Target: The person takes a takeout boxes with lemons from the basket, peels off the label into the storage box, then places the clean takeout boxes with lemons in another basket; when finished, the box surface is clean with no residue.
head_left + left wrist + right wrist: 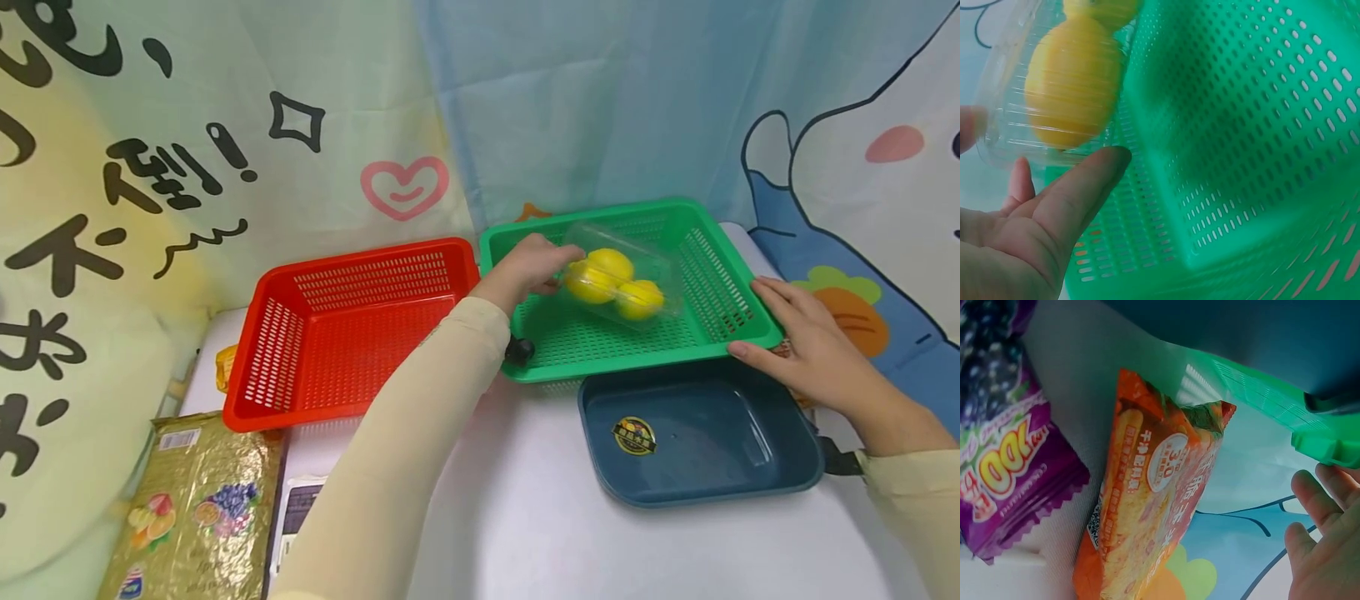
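Note:
A clear plastic box point(656, 260) with three yellow lemons point(611, 265) inside is tilted over the green basket point(622, 365). My left hand point(532, 268) grips the box by its left end. From the left wrist view, the thumb and fingers point(1079, 194) are on opposite sides of the box, and one lemon point(1072, 87) shows through the plastic. At the basket's right front corner, my right hand point(817, 358) touches the rim with fairly straight fingers. The right wrist view shows its fingertips point(1313, 494) beside that green corner.
Left of the green basket stands a red basket point(367, 325). A dark blue tray point(690, 467) lies in front. The gold package point(202, 500) is at the near left. An orange snack packet point(1154, 494) and a purple packet point(1016, 456) appear in the right wrist view.

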A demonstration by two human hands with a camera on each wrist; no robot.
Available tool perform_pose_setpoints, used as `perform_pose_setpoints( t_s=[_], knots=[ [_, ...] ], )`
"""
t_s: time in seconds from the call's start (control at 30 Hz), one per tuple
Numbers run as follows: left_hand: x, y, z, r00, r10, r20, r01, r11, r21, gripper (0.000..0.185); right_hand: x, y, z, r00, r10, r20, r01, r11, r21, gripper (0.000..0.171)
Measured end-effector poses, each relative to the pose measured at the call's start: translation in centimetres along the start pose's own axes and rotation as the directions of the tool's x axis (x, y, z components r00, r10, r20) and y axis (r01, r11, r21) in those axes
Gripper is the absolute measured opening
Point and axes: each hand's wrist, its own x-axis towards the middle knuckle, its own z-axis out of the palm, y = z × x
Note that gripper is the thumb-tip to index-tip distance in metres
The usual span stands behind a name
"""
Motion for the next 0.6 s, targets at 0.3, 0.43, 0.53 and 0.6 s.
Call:
perform_pose_setpoints(
  t_s=[0.3,0.43,0.53,0.6],
  knots=[
    [0.5,-0.6,0.9,1.000,0.008,-0.029,-0.005,0.993,0.114,0.033,-0.2,-0.1,0.0,1.000,0.008,-0.001,-0.008,1.000,0.021,0.097],
    [0.5,-0.8,0.9,1.000,-0.003,-0.026,0.005,0.996,0.094,0.035,-0.3,0.0,0.1,1.000,0.013,-0.006,-0.013,1.000,0.022,0.097],
    [0.6,-1.1,0.6,0.999,-0.003,-0.034,0.006,0.997,0.079,0.032,-0.1,0.1,0.2,1.000,0.005,-0.009,-0.005,1.000,0.024,0.097],
    [0.7,-1.3,0.4,0.999,-0.007,-0.036,0.010,0.996,0.088,0.033,0.0,0.1,0.2,1.000,-0.001,-0.008,0.001,1.000,0.027,0.097]
  ],
)
